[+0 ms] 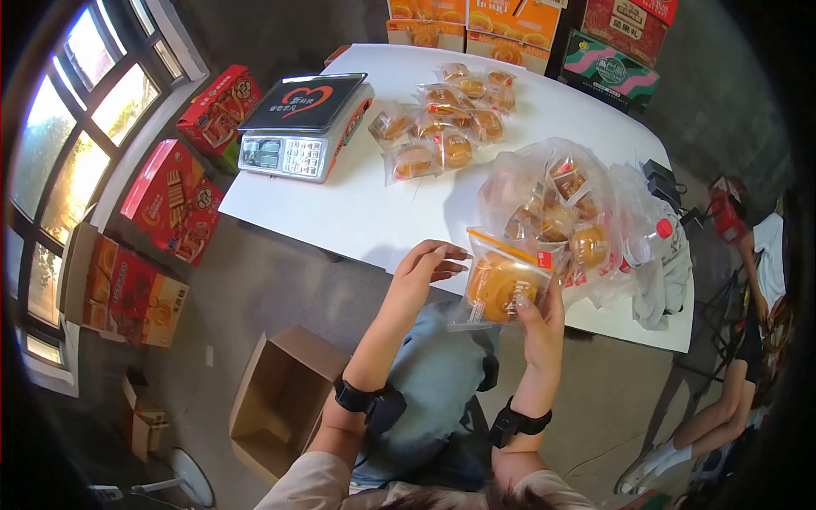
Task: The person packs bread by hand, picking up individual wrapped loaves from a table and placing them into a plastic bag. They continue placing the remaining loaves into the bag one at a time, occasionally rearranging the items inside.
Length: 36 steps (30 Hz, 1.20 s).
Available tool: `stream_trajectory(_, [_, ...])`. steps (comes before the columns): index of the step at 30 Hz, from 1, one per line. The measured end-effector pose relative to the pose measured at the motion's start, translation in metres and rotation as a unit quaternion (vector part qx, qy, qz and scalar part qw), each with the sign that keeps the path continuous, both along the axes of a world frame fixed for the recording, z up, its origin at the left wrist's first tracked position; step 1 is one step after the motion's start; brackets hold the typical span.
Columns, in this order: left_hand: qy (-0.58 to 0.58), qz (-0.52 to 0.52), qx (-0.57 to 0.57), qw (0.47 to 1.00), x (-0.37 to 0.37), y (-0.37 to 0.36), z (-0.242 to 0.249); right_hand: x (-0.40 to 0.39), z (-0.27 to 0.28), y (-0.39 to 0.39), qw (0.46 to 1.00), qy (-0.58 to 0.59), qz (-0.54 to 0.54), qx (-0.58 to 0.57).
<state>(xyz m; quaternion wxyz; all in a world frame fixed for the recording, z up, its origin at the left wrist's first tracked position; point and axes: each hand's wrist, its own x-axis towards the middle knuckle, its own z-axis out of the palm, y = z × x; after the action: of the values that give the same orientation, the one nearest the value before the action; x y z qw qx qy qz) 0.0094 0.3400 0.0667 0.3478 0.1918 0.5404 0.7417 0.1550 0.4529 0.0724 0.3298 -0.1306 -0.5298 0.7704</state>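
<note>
Being gripped between thumb and fingers of the right hand [541,330], a bag of bread [501,285] is held at the near edge of the table [374,212]; the left hand [422,270] is held beside it, fingers loosely parted.

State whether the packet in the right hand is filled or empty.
Filled: golden bread shows through the clear packet held by the right hand.

We're seeing the right hand [542,330] gripping an orange-edged clear packet [503,285] at the tabletop [365,225] edge; left hand [422,269] is hovering just beside, fingers loosely curling. Scale [280,155] is sitting left, wrapped buns [455,149] are lying mid-table, a filled plastic bag [501,183] is resting right.
</note>
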Motion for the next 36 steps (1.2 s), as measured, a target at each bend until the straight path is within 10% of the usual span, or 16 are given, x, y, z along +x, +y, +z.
stream_trajectory(5, [0.006,-0.037,-0.015,0.999,0.004,0.029,0.038,0.005,0.006,0.002,0.998,-0.021,-0.055,-0.007])
stream_trajectory(8, [0.256,-0.051,-0.184,0.948,0.010,0.031,0.070,0.014,0.012,0.008,0.996,-0.054,-0.072,0.003])
stream_trajectory(18, [0.210,-0.156,-0.038,0.964,0.000,0.011,0.026,0.040,0.010,0.009,0.989,-0.117,-0.010,0.090])
stream_trajectory(23, [0.101,-0.142,-0.023,0.984,0.005,0.021,0.026,0.056,-0.021,0.034,0.985,0.014,-0.174,-0.009])
stream_trajectory(26, [0.183,-0.068,-0.107,0.975,0.010,0.031,0.016,0.047,-0.018,0.049,0.949,0.010,-0.314,-0.033])
stream_trajectory(28, [0.450,-0.029,-0.278,0.848,0.017,0.034,0.018,0.039,-0.010,0.053,0.909,-0.028,-0.416,-0.015])
stream_trajectory(33, [0.457,-0.067,-0.328,0.824,0.032,0.047,0.000,0.009,0.002,0.061,0.723,-0.354,-0.347,0.481])
stream_trajectory(36, [0.471,-0.101,-0.411,0.774,0.036,0.055,-0.002,-0.004,-0.002,0.058,0.726,-0.411,-0.230,0.501])
